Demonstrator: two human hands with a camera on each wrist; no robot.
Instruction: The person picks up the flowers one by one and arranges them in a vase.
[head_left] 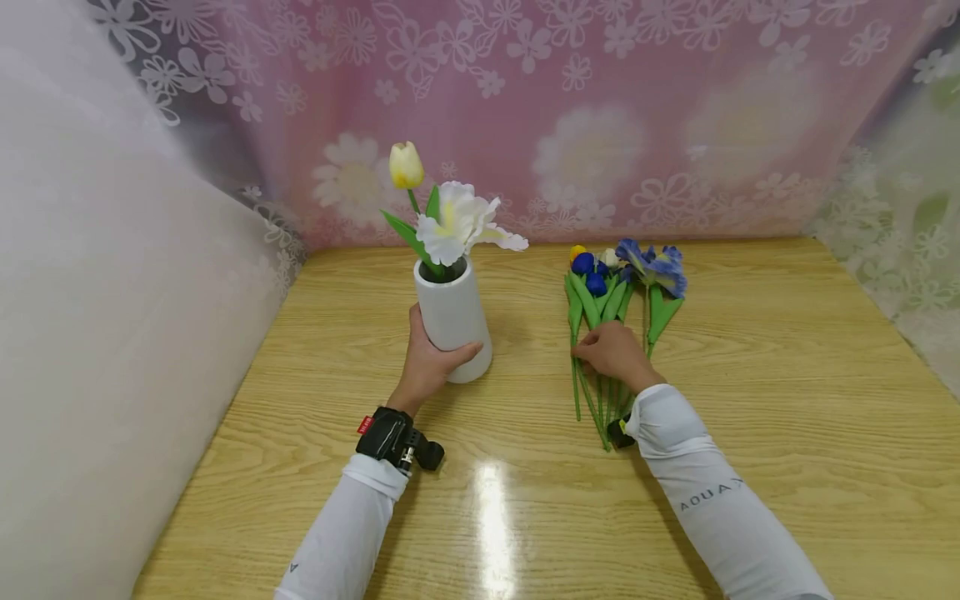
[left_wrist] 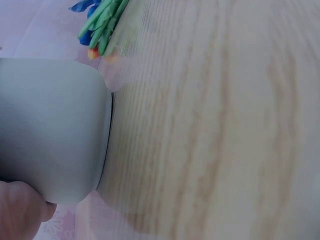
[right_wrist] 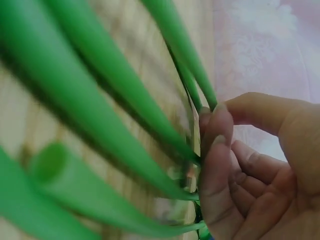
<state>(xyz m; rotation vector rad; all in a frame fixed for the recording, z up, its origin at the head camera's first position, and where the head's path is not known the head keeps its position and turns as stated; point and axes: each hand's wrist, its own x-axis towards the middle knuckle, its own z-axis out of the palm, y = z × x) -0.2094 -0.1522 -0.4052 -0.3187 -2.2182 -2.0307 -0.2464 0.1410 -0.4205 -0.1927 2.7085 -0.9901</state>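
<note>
My left hand (head_left: 431,358) grips the lower part of a white vase (head_left: 452,312), its thumb across the front. A pale yellow tulip (head_left: 406,165) and a white ruffled flower (head_left: 457,223) stand in the vase. To the right, artificial flowers lie on the table with their green stems towards me. My right hand (head_left: 617,354) is over these stems, and in the right wrist view its fingertips (right_wrist: 223,120) pinch a thin green flower stem (right_wrist: 187,50). Blue tulips (head_left: 583,265), a yellow bloom (head_left: 577,252) and a blue ruffled flower (head_left: 656,268) lie at the far end.
The wood-grain table (head_left: 360,517) spreads under everything. A pink floral curtain (head_left: 465,108) hangs along its back edge. A pale wall or cloth (head_left: 150,292) borders the left side, and a floral curtain (head_left: 907,225) the right.
</note>
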